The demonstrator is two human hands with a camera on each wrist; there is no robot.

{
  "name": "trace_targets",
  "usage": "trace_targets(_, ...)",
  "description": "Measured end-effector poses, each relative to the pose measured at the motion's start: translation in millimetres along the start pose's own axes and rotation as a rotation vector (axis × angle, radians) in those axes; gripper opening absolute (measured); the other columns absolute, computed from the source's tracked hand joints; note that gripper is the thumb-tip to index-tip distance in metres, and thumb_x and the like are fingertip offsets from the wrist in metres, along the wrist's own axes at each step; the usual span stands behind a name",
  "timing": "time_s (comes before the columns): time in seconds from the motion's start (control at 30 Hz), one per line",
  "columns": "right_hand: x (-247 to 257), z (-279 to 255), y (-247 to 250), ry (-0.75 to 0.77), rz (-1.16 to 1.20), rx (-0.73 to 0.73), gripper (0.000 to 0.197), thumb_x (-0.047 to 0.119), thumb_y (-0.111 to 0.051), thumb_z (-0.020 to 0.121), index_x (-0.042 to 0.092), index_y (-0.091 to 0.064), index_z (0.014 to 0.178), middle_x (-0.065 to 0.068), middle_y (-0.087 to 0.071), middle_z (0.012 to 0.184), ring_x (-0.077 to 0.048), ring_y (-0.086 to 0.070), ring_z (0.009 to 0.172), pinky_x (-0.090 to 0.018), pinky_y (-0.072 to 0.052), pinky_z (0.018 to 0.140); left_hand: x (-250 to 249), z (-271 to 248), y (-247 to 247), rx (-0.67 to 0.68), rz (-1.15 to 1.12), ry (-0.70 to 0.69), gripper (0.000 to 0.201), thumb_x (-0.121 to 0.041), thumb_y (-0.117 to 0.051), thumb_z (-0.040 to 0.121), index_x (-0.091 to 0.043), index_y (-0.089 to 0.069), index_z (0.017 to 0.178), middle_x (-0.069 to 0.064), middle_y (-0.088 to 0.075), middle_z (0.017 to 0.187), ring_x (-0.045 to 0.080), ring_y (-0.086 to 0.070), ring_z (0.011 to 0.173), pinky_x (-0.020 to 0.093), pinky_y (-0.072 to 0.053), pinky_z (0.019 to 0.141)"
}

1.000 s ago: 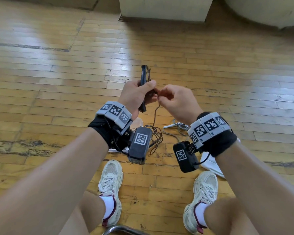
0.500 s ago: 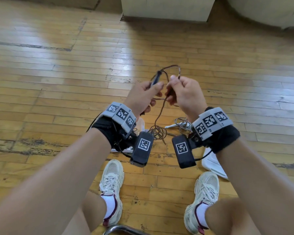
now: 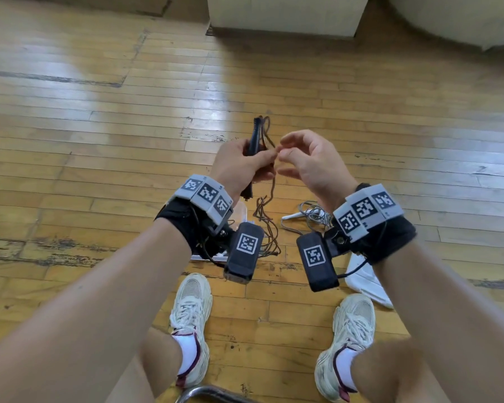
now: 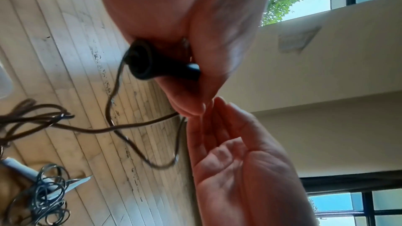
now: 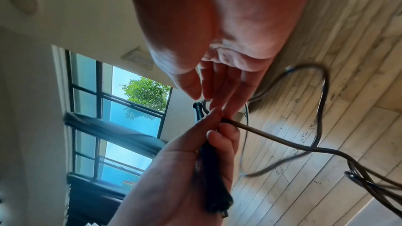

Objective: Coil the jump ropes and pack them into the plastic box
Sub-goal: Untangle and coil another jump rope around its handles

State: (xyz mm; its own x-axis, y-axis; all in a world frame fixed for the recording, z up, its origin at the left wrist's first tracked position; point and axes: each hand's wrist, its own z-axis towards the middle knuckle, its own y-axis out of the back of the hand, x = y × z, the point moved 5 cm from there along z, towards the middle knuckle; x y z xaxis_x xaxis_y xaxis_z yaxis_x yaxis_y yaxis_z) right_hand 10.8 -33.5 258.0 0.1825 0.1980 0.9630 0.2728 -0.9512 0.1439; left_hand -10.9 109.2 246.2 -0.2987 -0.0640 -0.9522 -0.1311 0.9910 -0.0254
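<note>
Worn plank floor (image 3: 99, 141), centre frame down to lower left: bare all round, ample room.

Clear plastic box (image 3: 239, 212) mid-frame behind left wrist, mostly hidden.

Brown-corded, black-handled jump rope (image 3: 256, 138): loop raised half a second ago now laid against handle; tail hangs to floor.

Left hand (image 3: 240, 162) grips handle and cord; right hand (image 3: 309, 161) released, fingers loosely spread. One wrap made, more remain.

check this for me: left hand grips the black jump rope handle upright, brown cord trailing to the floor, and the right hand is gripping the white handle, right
Not quite. The right hand holds nothing; its fingers hang relaxed beside the left hand. The white handle lies on the floor, as the head view shows. The rest is right.
</note>
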Motion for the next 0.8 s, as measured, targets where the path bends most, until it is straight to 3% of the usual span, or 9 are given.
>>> trace_targets(0.1, -9.0, -1.1, -9.5, -0.065, -0.256, 0.132, 0.018, 0.017, -0.060, 0.099, 0.012, -0.060, 0.115, -0.003, -0.066, 0.113, -0.021, -0.066, 0.103, -0.038, -0.059, 0.090, -4.2, 0.3, 2.3, -0.017, -0.197, 0.041, 0.007, -0.004, -0.069, 0.090, 0.000, -0.063, 0.093, 0.010, -0.067, 0.078, 0.014, -0.066, 0.062, 0.020, -0.057, 0.062)
trace_targets(0.2, -17.1, -7.3, -24.2, -0.079, -0.500, 0.333, 0.013, 0.024, -0.057, 0.101, 0.017, -0.066, 0.105, 0.000, -0.071, 0.106, -0.018, -0.065, 0.103, -0.033, -0.051, 0.091, -6.9, 0.8, 2.8, -0.009, -0.336, 0.078, 0.009, -0.003, -0.069, 0.091, 0.002, -0.062, 0.093, 0.008, -0.065, 0.073, 0.014, -0.063, 0.060, 0.018, -0.056, 0.059)
trace_targets(0.3, -18.8, -4.5, -21.8, -0.075, -0.626, 0.268, 0.021, 0.028, -0.050, 0.105, 0.022, -0.067, 0.094, 0.006, -0.071, 0.095, -0.013, -0.066, 0.094, -0.026, -0.048, 0.076, -7.5, 2.0, 7.4, -0.038, -0.223, 0.028, 0.010, -0.010, -0.068, 0.093, -0.003, -0.061, 0.094, 0.007, -0.066, 0.075, 0.014, -0.061, 0.061, 0.019, -0.050, 0.054)
trace_targets(0.37, -16.8, -0.5, -14.6, -0.067, -0.574, 0.166, 0.025, 0.030, -0.047, 0.105, 0.019, -0.066, 0.092, 0.001, -0.072, 0.091, -0.020, -0.068, 0.088, -0.031, -0.055, 0.074, -6.6, 2.8, 11.8, -0.096, -0.014, -0.038, 0.014, -0.019, -0.068, 0.094, -0.006, -0.063, 0.094, 0.006, -0.065, 0.078, 0.011, -0.055, 0.058, 0.020, -0.043, 0.049)
trace_targets(0.43, -13.2, 2.5, -6.8, -0.048, -0.426, 0.059, 0.025, 0.028, -0.049, 0.105, 0.013, -0.066, 0.095, -0.008, -0.072, 0.092, -0.028, -0.070, 0.090, -0.040, -0.060, 0.081, -4.6, 3.1, 12.4, -0.100, 0.163, -0.086, 0.020, -0.025, -0.069, 0.094, -0.006, -0.065, 0.096, 0.006, -0.064, 0.080, 0.010, -0.050, 0.056, 0.019, -0.041, 0.048)
trace_targets(0.57, -3.1, 5.6, 6.5, 0.003, -0.152, -0.100, 0.029, 0.028, -0.055, 0.103, 0.004, -0.068, 0.094, -0.014, -0.073, 0.092, -0.031, -0.073, 0.085, -0.043, -0.062, 0.078, 2.5, -2.4, -6.1, 0.158, 0.393, -0.051, 0.014, -0.019, -0.071, 0.091, -0.008, -0.068, 0.100, 0.000, -0.061, 0.073, 0.007, -0.051, 0.056, 0.017, -0.043, 0.052)
trace_targets(0.7, 3.9, 4.4, 12.3, 0.055, 0.049, -0.154, 0.029, 0.025, -0.055, 0.102, 0.000, -0.066, 0.091, -0.015, -0.073, 0.087, -0.027, -0.073, 0.077, -0.034, -0.062, 0.072, 6.0, -5.4, -12.7, 0.211, 0.440, -0.037, 0.011, -0.008, -0.073, 0.087, -0.005, -0.069, 0.097, -0.004, -0.065, 0.070, 0.004, -0.055, 0.052, 0.017, -0.042, 0.047)
trace_targets(0.8, 5.4, 3.2, 11.7, 0.083, 0.109, -0.151, 0.020, 0.017, -0.054, 0.103, 0.000, -0.065, 0.102, -0.013, -0.073, 0.095, -0.022, -0.073, 0.085, -0.029, -0.060, 0.077, 3.1, -2.9, -8.5, 0.147, 0.427, -0.076, 0.005, -0.006, -0.068, 0.090, -0.008, -0.070, 0.087, 0.002, -0.073, 0.077, 0.011, -0.063, 0.058, 0.023, -0.045, 0.048)
